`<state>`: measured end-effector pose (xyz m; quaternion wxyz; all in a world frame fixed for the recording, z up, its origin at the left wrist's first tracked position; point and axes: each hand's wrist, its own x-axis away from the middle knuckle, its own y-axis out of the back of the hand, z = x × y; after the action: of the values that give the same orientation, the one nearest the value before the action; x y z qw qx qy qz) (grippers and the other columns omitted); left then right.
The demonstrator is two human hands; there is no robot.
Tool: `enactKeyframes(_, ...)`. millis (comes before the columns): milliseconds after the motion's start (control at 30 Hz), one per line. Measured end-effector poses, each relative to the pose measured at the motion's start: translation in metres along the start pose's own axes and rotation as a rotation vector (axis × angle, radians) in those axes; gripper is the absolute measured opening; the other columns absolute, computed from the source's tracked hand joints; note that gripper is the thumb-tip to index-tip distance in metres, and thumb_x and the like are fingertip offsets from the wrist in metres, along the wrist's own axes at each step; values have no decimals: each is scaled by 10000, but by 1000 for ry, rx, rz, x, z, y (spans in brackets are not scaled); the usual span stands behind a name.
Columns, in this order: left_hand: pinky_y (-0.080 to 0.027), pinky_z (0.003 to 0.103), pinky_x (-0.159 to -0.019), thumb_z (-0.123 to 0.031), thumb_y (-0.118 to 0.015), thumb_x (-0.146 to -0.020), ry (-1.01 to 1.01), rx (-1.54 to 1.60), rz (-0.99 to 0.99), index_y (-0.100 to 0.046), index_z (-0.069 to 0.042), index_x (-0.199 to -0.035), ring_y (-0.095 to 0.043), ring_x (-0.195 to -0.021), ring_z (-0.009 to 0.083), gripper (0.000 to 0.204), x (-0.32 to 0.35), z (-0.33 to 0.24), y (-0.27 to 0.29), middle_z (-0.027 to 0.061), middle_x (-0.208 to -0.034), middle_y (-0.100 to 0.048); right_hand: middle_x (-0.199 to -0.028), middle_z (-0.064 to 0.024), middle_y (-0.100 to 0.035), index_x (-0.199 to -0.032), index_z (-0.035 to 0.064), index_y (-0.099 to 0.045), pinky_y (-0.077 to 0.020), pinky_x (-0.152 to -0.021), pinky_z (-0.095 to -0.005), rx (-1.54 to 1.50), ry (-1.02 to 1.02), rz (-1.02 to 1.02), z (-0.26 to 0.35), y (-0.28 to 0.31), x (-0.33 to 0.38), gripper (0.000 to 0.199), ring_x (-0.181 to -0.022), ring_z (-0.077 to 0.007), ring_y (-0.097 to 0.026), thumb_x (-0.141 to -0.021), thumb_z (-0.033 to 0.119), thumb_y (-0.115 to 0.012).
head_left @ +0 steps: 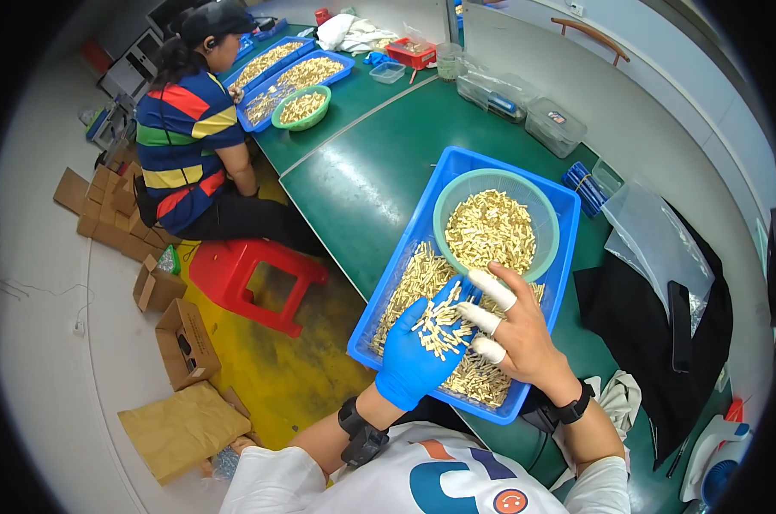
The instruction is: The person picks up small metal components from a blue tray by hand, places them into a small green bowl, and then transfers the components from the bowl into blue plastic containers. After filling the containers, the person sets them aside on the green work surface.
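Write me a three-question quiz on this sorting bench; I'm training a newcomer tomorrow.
1. True or false: the left hand, in a blue glove, holds a heap of small cream parts on its palm.
2. What stands inside the blue tray at its far end? A) a red stool B) a green bowl of parts C) a cardboard box
3. Fill in: the right hand has white ___ on three fingers.

Key: 1 true; 2 B; 3 wraps (finger covers).
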<state>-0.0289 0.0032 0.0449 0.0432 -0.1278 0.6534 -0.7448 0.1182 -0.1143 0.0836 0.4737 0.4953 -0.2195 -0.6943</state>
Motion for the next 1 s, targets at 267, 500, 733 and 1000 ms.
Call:
enactKeyframes(267,-311,389,-1118,-235,-362,-983,-195,-352,-30,-334,23,-1427,-428,-1309,284,514,-77,-15,-47,180,-1435,-419,-1248,-184,-569,-1158,-10,-607,-426,-961,-456,-129,-24,-337,0,3,5,321,-1147,-392,-523,-905,172,-527)
enactKeyframes(500,-350,336,-1071,-256,-411,-997,-320,-1539,11,-472,24,-1335,-485,-1242,208,442,-73,-2,-69,145,-1341,-521,-1213,-170,-595,-1148,-15,-609,-442,-928,-451,-125,-7,-420,-3,4,8,306,-1105,-370,-553,-881,126,-555)
enactKeyframes(733,-515,412,-757,-308,-523,-944,-39,-3023,46,-652,-15,-980,-651,-888,311,322,10,-29,-57,187,-962,-652,-1178,-155,-614,-1124,-15,-618,-455,-897,-445,-147,3,-443,-2,4,6,284,-1079,-353,-568,-862,88,-578)
enactKeyframes(1000,-507,470,-647,-373,-526,-917,134,-2797,257,-623,-3,-908,-630,-752,384,383,33,0,-20,224,-823,-622,-1119,-178,-627,-1080,-28,-627,-472,-879,-435,-128,46,-439,9,8,5,239,-1018,-370,-584,-877,81,-563)
